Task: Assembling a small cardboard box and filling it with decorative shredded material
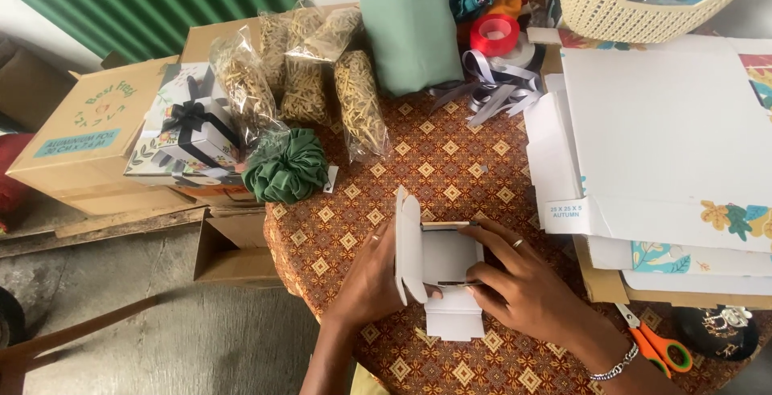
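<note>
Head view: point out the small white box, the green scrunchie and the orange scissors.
small white box [444, 262]: head view, on its inner white panel between both hands.
green scrunchie [287, 166]: head view, on the middle of its folded fabric.
orange scissors [661, 348]: head view, on the orange handle by the table edge.

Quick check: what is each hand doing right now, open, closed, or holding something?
Left hand: closed on the upright side flap of the small white cardboard box.
Right hand: fingers pressing the same box's folded panels, holding it.
</note>
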